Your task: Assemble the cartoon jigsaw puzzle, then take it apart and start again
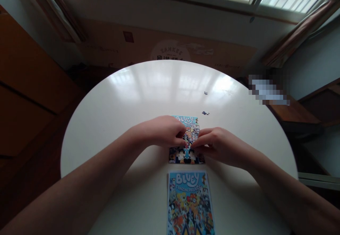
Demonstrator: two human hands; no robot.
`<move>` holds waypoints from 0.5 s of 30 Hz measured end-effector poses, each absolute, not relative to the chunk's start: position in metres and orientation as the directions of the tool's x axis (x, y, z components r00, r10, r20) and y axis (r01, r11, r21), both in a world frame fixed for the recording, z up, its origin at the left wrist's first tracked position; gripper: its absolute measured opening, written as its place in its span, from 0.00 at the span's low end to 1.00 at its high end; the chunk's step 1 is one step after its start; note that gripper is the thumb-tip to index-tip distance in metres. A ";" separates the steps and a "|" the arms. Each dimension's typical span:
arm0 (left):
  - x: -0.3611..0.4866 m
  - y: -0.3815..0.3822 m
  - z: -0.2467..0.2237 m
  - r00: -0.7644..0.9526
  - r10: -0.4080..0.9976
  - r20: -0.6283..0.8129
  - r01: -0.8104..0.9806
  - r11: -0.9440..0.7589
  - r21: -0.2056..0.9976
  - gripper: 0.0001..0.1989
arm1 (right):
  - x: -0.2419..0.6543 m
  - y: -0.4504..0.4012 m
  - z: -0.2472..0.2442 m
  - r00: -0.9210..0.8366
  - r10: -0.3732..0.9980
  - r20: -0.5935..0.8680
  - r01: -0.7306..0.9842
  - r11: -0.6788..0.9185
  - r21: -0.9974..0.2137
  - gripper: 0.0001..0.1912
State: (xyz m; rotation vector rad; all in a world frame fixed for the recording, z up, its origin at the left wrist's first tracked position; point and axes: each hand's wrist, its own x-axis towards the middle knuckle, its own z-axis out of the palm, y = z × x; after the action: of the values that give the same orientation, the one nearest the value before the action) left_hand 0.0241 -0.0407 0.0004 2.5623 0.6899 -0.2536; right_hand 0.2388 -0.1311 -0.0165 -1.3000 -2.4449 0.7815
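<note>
A colourful jigsaw puzzle (187,155) with "BLUEY" lettering at its top lies flat on the white round table (106,121). Over its left side bends my left hand (167,130), fingers curled and closed, thumb and fingertips on the pieces near the middle. My right hand (216,143) comes in from the right edge, with thumb and fingers closed together on the puzzle's surface beside the left fingertips. Whether a single piece sits between the fingers of either hand is hidden. Closer to me lies a printed picture sheet (190,199) with the same design.
Past the puzzle, a dark loose puzzle piece (205,113) and a smaller loose piece (205,93) lie on the table. A wooden cabinet (26,86) stands at the left. Beyond the table's far edge is a wall with a printed cardboard panel (103,47) under the window.
</note>
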 end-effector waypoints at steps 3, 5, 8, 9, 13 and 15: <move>0.025 -0.042 0.000 0.846 0.441 -0.300 0.529 -0.760 0.376 0.15 | 0.236 -0.134 -0.013 -0.550 0.834 -0.048 0.743 0.462 -0.485 0.09; 0.027 -0.042 0.001 0.837 0.451 -0.311 0.544 -0.753 0.370 0.15 | 0.235 -0.135 -0.012 -0.534 0.842 -0.074 0.777 0.455 -0.435 0.08; 0.028 -0.043 0.002 0.822 0.467 -0.325 0.565 -0.740 0.365 0.15 | 0.235 -0.134 -0.013 -0.506 0.855 -0.112 0.797 0.413 -0.440 0.08; 0.029 -0.043 0.002 0.820 0.470 -0.328 0.568 -0.737 0.366 0.15 | 0.235 -0.133 -0.013 -0.497 0.860 -0.115 0.794 0.397 -0.459 0.08; 0.028 -0.045 0.004 0.813 0.479 -0.332 0.579 -0.732 0.359 0.14 | 0.231 -0.131 -0.016 -0.462 0.883 -0.083 0.790 0.367 -0.491 0.06; 0.028 -0.046 0.004 0.820 0.474 -0.320 0.568 -0.743 0.353 0.13 | 0.228 -0.131 -0.017 -0.440 0.895 -0.075 0.803 0.354 -0.479 0.05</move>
State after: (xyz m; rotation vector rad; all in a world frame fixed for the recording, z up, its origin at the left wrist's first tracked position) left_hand 0.0277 -0.0456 0.0040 2.5623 0.7760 -0.2910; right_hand 0.2276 -0.1307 -0.0169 -1.5363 -2.4140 0.6790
